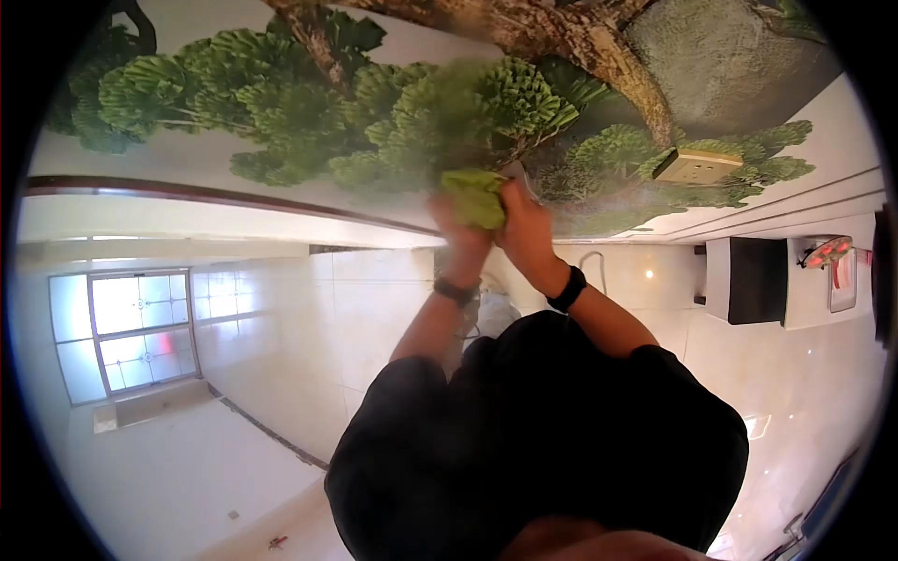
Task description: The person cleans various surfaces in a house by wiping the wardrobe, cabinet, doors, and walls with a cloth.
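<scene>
A crumpled lime-green cloth [475,194] is bunched between my two hands, close to a wall mural of green trees [281,103]. My left hand [460,236], smeared by motion, is on the cloth's near left side with its fingers closed round it. Fingers bent, my right hand [529,232] grips the cloth's right edge. A thin greyish edge shows just above the right fingers; I cannot make out what it is. Dark bands circle both wrists.
A socket plate [699,168] sits on the mural at right. Below it stands a black-and-white cabinet [756,280] with a plate of red items [827,251] beyond. A pale plastic-looking item [498,313] lies on the tiled floor beneath my arms. A window [140,327] is at left.
</scene>
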Tool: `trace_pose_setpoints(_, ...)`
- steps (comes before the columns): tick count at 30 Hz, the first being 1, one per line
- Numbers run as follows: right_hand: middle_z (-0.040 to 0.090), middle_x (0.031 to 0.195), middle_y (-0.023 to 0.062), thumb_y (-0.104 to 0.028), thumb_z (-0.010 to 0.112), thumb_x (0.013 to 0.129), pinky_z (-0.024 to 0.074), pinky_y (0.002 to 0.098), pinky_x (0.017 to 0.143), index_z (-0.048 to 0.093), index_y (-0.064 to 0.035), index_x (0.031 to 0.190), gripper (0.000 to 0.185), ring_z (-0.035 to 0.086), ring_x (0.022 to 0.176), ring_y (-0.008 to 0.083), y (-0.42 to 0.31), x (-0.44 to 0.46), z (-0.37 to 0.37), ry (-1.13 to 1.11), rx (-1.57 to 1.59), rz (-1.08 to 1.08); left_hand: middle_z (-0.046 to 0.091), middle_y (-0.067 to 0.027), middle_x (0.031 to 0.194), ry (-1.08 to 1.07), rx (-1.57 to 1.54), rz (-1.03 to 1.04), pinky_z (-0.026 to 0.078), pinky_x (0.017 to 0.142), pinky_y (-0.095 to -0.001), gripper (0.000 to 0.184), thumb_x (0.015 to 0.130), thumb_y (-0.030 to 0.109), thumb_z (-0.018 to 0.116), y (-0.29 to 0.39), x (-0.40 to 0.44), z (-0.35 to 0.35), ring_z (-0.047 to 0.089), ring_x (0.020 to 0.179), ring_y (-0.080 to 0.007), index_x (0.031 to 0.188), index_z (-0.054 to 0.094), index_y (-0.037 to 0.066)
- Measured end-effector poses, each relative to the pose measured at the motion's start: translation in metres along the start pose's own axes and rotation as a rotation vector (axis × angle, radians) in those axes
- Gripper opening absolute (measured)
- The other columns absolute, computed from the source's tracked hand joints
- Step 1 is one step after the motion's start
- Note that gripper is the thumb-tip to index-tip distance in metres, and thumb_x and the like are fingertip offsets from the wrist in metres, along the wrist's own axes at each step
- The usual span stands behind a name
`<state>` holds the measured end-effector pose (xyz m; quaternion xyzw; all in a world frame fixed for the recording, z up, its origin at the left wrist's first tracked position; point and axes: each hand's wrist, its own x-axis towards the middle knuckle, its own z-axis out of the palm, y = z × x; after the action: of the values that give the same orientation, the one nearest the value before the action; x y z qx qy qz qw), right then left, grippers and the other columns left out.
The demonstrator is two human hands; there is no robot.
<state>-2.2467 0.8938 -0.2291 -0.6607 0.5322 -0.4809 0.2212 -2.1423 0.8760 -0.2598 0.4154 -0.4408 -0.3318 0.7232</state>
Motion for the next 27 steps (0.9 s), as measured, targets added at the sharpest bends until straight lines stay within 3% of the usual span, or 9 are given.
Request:
trace_pose_setpoints(2, 0.059, 0.093, 0.0193, -0.004, 0.065, 0.07, 0.0467, 0.0504, 0.06, 0.047, -0.0081, 0.104, 0.039, 0.057, 0.074, 0.0449, -0.014, 0.005, 0.004, -0.017, 0.029, -0.053, 0.044, -0.0105, 0.11, -0.051, 0.278, 0.14, 0.043, 0.089, -0.0367, 0.052, 0.083, 0.016, 0.069, 0.006, 0.006, -0.014, 0.049, 0.103, -0.0218, 0.122, 0.04, 0.003)
trace_pose_setpoints(4, 0.06, 0.094, 0.0206, -0.005, 0.066, 0.071, 0.0474, 0.0501, 0.062, 0.047, -0.0073, 0.105, 0.039, 0.058, 0.077, 0.0452, -0.011, 0.001, 0.0, -0.055, 0.02, -0.03, 0.043, -0.0105, 0.112, -0.101, 0.585, 0.291, 0.043, 0.089, -0.0365, 0.05, 0.084, 0.014, 0.068, 0.012, 0.009, -0.017, 0.049, 0.103, -0.0219, 0.122, 0.039, 0.002)
trace_pose_setpoints(6, 0.061, 0.094, 0.0218, -0.006, 0.067, 0.073, 0.0484, 0.0489, 0.064, 0.048, -0.0064, 0.106, 0.039, 0.059, 0.08, 0.0453, -0.012, 0.001, -0.01, -0.041, 0.009, 0.029, 0.046, -0.0125, 0.111, -0.078, 0.563, 0.396, 0.044, 0.087, -0.0373, 0.05, 0.079, 0.01, 0.07, 0.001, 0.008, -0.009, 0.05, 0.1, -0.0246, 0.12, 0.045, -0.001)
trace_pose_setpoints(9, 0.063, 0.094, 0.0232, -0.005, 0.067, 0.077, 0.05, 0.0455, 0.068, 0.049, -0.0047, 0.108, 0.037, 0.061, 0.085, 0.0449, -0.022, 0.006, -0.039, 0.043, 0.03, 0.126, 0.048, -0.0176, 0.11, -0.248, 0.842, 0.625, 0.045, 0.085, -0.0394, 0.05, 0.072, 0.007, 0.07, 0.002, 0.009, 0.005, 0.051, 0.098, -0.0311, 0.118, 0.052, -0.003)
trace_pose_setpoints(12, 0.063, 0.094, 0.0238, -0.005, 0.066, 0.078, 0.0502, 0.0443, 0.069, 0.048, -0.0039, 0.11, 0.036, 0.061, 0.087, 0.0454, -0.038, 0.014, -0.063, 0.088, 0.08, 0.083, 0.052, -0.0188, 0.109, -0.308, 0.653, 0.504, 0.046, 0.083, -0.0416, 0.054, 0.074, 0.011, 0.071, 0.03, 0.016, 0.029, 0.054, 0.098, -0.0379, 0.125, 0.055, 0.003)
trace_pose_setpoints(16, 0.061, 0.094, 0.0245, -0.004, 0.066, 0.076, 0.0488, 0.0473, 0.068, 0.046, -0.0045, 0.113, 0.042, 0.059, 0.087, 0.0476, -0.079, 0.036, -0.07, 0.136, 0.074, 0.005, 0.051, -0.0197, 0.112, -0.304, 0.48, 0.572, 0.049, 0.078, -0.0431, 0.052, 0.079, 0.01, 0.069, 0.101, 0.046, 0.04, 0.057, 0.095, -0.0381, 0.128, 0.054, 0.005)
trace_pose_setpoints(20, 0.06, 0.098, 0.0234, 0.0, 0.065, 0.075, 0.0477, 0.0469, 0.069, 0.044, -0.005, 0.113, 0.043, 0.058, 0.089, 0.0468, -0.126, 0.056, -0.06, 0.102, 0.054, -0.112, 0.048, -0.0213, 0.11, -0.304, 0.364, 0.599, 0.042, 0.091, -0.0432, 0.053, 0.074, 0.001, 0.054, 0.135, 0.079, 0.02, 0.049, 0.101, -0.0365, 0.126, 0.048, -0.002)
trace_pose_setpoints(23, 0.061, 0.1, 0.0216, 0.0, 0.07, 0.07, 0.0484, 0.0478, 0.067, 0.045, -0.0061, 0.111, 0.048, 0.06, 0.087, 0.0451, -0.137, 0.057, -0.036, 0.056, -0.061, -0.094, 0.046, -0.0223, 0.113, -0.288, 0.369, 0.686, 0.04, 0.093, -0.0432, 0.058, 0.074, 0.0, 0.053, 0.121, 0.092, -0.01, 0.047, 0.104, -0.0352, 0.13, 0.043, -0.002)
trace_pose_setpoints(27, 0.061, 0.094, 0.0169, -0.002, 0.069, 0.068, 0.0503, 0.0471, 0.061, 0.046, -0.0079, 0.107, 0.046, 0.062, 0.077, 0.0414, -0.139, 0.045, 0.003, 0.025, -0.248, -0.126, 0.042, -0.0221, 0.119, -0.262, 0.435, 0.605, 0.039, 0.095, -0.0427, 0.063, 0.074, -0.003, 0.054, 0.08, 0.086, -0.057, 0.045, 0.106, -0.034, 0.134, 0.034, -0.003)
